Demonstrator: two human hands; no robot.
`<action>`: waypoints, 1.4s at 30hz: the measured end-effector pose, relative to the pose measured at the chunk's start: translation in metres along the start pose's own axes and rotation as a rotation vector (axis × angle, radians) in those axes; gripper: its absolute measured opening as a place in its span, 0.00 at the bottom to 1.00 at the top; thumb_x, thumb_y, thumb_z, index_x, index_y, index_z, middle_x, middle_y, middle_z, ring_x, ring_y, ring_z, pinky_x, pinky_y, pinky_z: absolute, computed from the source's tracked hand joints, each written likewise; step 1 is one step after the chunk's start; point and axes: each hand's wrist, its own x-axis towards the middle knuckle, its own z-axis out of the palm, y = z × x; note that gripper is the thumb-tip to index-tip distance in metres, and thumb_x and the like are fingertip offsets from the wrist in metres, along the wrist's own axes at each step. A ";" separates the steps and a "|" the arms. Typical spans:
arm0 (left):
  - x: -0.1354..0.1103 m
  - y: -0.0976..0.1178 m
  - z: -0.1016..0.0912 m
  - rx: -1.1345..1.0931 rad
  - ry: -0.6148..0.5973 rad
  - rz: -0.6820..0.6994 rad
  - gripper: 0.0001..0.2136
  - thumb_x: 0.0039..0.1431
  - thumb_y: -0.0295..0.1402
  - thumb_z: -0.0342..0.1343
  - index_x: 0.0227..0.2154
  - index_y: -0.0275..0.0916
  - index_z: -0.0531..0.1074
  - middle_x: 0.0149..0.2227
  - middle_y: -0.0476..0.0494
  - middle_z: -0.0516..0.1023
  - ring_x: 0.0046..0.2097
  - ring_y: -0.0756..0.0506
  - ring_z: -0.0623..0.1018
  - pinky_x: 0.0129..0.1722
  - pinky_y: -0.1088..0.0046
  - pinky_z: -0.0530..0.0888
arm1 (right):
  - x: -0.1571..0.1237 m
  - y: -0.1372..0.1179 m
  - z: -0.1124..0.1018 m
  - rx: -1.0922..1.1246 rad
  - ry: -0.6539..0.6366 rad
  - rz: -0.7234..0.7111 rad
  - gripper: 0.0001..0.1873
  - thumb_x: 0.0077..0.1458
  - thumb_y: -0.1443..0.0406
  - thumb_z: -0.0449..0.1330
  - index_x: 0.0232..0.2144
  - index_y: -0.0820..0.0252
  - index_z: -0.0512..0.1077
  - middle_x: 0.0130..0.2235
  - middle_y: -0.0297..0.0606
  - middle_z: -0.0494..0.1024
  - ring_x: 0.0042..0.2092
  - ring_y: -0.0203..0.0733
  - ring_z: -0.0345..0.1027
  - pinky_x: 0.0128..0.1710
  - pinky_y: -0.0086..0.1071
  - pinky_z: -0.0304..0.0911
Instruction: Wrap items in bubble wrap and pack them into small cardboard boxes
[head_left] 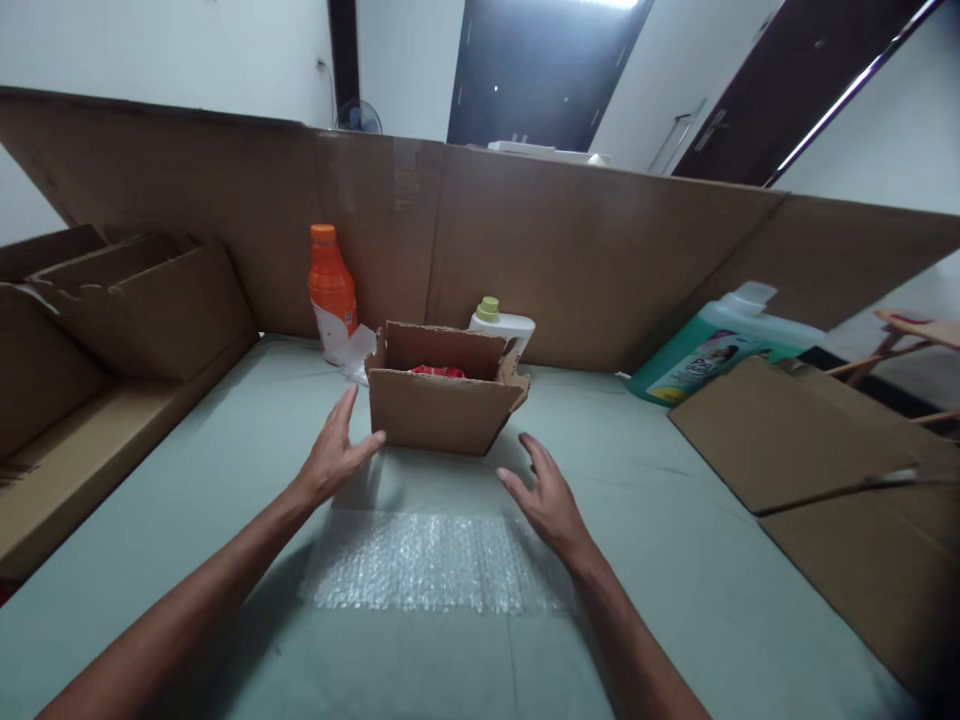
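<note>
We see our left hand (pixel 341 455) left of the frame's middle, with fingers spread and thumb held apart, grasping nothing. Its thumb tip is at the lower left corner of the open cardboard box (pixel 439 412), and we cannot tell whether the two touch. Our right hand (pixel 546 497), right of centre, is also spread and holds nothing; it is near the box's lower right corner, apart from it.

The box stands at the middle of the frame on the pale green worktop (pixel 637 500), and we make out something red (pixel 437 371) inside. Below it, in the lower middle, we have a flat sheet of bubble wrap (pixel 435 565) between our forearms.

Behind the box, we see a white bottle (pixel 510 325) with a green cap, partly hidden, and to its left an orange bottle (pixel 330 285). At the right, a teal jug (pixel 724 345) leans beside folded cardboard (pixel 802 440). More cardboard boxes (pixel 150 320) fill the left edge.
</note>
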 end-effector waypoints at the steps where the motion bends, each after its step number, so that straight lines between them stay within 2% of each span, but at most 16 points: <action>1: 0.018 0.006 0.008 -0.116 -0.008 -0.034 0.40 0.55 0.45 0.60 0.67 0.35 0.53 0.68 0.30 0.60 0.69 0.31 0.61 0.66 0.48 0.60 | 0.019 -0.006 0.007 0.110 -0.005 0.041 0.37 0.54 0.49 0.61 0.61 0.61 0.65 0.63 0.53 0.69 0.62 0.57 0.64 0.56 0.50 0.65; 3: 0.040 0.011 0.024 -0.268 -0.040 -0.062 0.38 0.51 0.43 0.61 0.64 0.34 0.59 0.61 0.31 0.70 0.63 0.32 0.69 0.61 0.51 0.67 | 0.047 -0.013 0.021 0.269 -0.014 0.103 0.38 0.49 0.50 0.65 0.59 0.62 0.66 0.57 0.52 0.75 0.56 0.56 0.71 0.50 0.46 0.69; 5: 0.041 0.008 0.039 -0.310 -0.052 -0.067 0.35 0.51 0.42 0.60 0.61 0.33 0.61 0.56 0.33 0.75 0.58 0.33 0.74 0.57 0.53 0.71 | 0.057 -0.014 0.032 0.329 -0.014 0.129 0.35 0.47 0.52 0.66 0.54 0.62 0.69 0.49 0.48 0.80 0.47 0.53 0.75 0.45 0.42 0.71; 7: 0.027 0.000 0.050 -0.296 -0.009 -0.043 0.34 0.52 0.41 0.60 0.62 0.35 0.61 0.57 0.34 0.74 0.59 0.33 0.73 0.58 0.54 0.70 | 0.052 -0.009 0.039 0.319 0.001 0.149 0.30 0.48 0.53 0.64 0.50 0.63 0.71 0.43 0.46 0.82 0.42 0.52 0.76 0.41 0.42 0.71; 10: -0.001 -0.012 0.057 -0.251 0.085 0.061 0.32 0.56 0.39 0.60 0.63 0.40 0.62 0.62 0.36 0.70 0.65 0.34 0.66 0.64 0.53 0.64 | 0.032 0.000 0.044 0.292 0.050 0.162 0.26 0.50 0.51 0.63 0.46 0.63 0.74 0.43 0.47 0.82 0.42 0.55 0.75 0.40 0.43 0.71; 14: -0.009 -0.016 0.057 -0.257 0.106 0.031 0.30 0.55 0.40 0.62 0.61 0.42 0.65 0.59 0.37 0.72 0.62 0.35 0.69 0.61 0.55 0.67 | 0.023 0.001 0.046 0.261 0.095 0.145 0.27 0.51 0.49 0.62 0.46 0.63 0.74 0.42 0.45 0.82 0.43 0.54 0.74 0.41 0.41 0.70; 18: 0.021 -0.010 0.051 -0.317 0.004 -0.114 0.30 0.53 0.39 0.60 0.59 0.39 0.64 0.50 0.41 0.77 0.50 0.40 0.76 0.49 0.63 0.75 | 0.046 -0.011 0.046 0.266 0.064 0.181 0.31 0.48 0.51 0.63 0.50 0.62 0.71 0.41 0.44 0.82 0.39 0.51 0.74 0.38 0.40 0.70; 21: 0.042 -0.004 0.043 -0.290 -0.018 -0.111 0.30 0.52 0.36 0.58 0.60 0.37 0.63 0.51 0.40 0.76 0.51 0.40 0.75 0.48 0.64 0.74 | 0.065 -0.016 0.041 0.220 -0.007 0.164 0.33 0.48 0.54 0.62 0.54 0.63 0.68 0.45 0.47 0.81 0.41 0.52 0.75 0.40 0.41 0.70; 23: 0.040 -0.001 0.037 -0.205 -0.022 -0.130 0.32 0.53 0.34 0.57 0.62 0.37 0.60 0.53 0.38 0.76 0.53 0.38 0.75 0.50 0.60 0.74 | 0.066 -0.015 0.036 0.176 -0.053 0.169 0.32 0.49 0.55 0.61 0.55 0.64 0.68 0.47 0.50 0.81 0.44 0.55 0.75 0.43 0.44 0.70; 25: 0.021 0.003 0.033 -0.041 0.032 -0.109 0.35 0.55 0.34 0.56 0.66 0.36 0.54 0.59 0.33 0.71 0.58 0.34 0.72 0.54 0.54 0.72 | 0.051 -0.013 0.031 0.099 -0.019 0.139 0.34 0.50 0.57 0.61 0.58 0.66 0.67 0.53 0.54 0.77 0.52 0.60 0.72 0.50 0.50 0.68; 28: -0.038 0.011 0.036 0.238 0.073 0.132 0.37 0.61 0.34 0.54 0.70 0.38 0.46 0.69 0.29 0.58 0.68 0.32 0.61 0.64 0.48 0.62 | 0.001 -0.020 0.032 -0.086 0.067 -0.013 0.35 0.57 0.59 0.57 0.65 0.65 0.60 0.64 0.55 0.67 0.64 0.61 0.61 0.61 0.56 0.58; 31: -0.105 0.017 0.043 0.411 -0.205 0.403 0.33 0.66 0.36 0.51 0.70 0.42 0.47 0.70 0.32 0.57 0.71 0.34 0.57 0.68 0.48 0.55 | -0.061 -0.040 0.043 -0.158 -0.137 -0.262 0.31 0.62 0.62 0.54 0.66 0.58 0.60 0.66 0.49 0.65 0.67 0.54 0.58 0.63 0.53 0.58; 34: -0.145 0.007 0.035 0.534 -0.473 0.473 0.31 0.67 0.43 0.51 0.69 0.44 0.51 0.70 0.34 0.58 0.70 0.34 0.58 0.68 0.45 0.51 | -0.105 -0.045 0.044 -0.187 -0.389 -0.408 0.30 0.62 0.62 0.57 0.66 0.53 0.62 0.67 0.44 0.64 0.68 0.51 0.56 0.65 0.51 0.55; 36: -0.154 -0.009 0.016 0.604 -0.501 0.415 0.29 0.68 0.44 0.50 0.69 0.48 0.53 0.70 0.37 0.57 0.70 0.34 0.59 0.68 0.43 0.49 | -0.120 -0.025 0.028 -0.257 -0.392 -0.352 0.28 0.63 0.60 0.57 0.65 0.52 0.63 0.67 0.43 0.64 0.68 0.51 0.56 0.66 0.52 0.53; 38: -0.155 -0.025 -0.008 0.646 -0.446 0.319 0.26 0.68 0.44 0.48 0.67 0.50 0.57 0.70 0.39 0.58 0.70 0.33 0.60 0.67 0.42 0.52 | -0.125 0.006 0.003 -0.355 -0.275 -0.202 0.25 0.65 0.58 0.54 0.62 0.52 0.67 0.66 0.45 0.67 0.67 0.53 0.58 0.64 0.54 0.55; 42: -0.154 -0.045 -0.035 0.685 -0.186 0.100 0.28 0.66 0.45 0.46 0.64 0.34 0.63 0.67 0.26 0.62 0.69 0.29 0.60 0.64 0.41 0.58 | -0.125 0.050 -0.036 -0.475 -0.042 0.063 0.26 0.64 0.53 0.51 0.56 0.63 0.72 0.61 0.55 0.71 0.64 0.60 0.62 0.59 0.56 0.58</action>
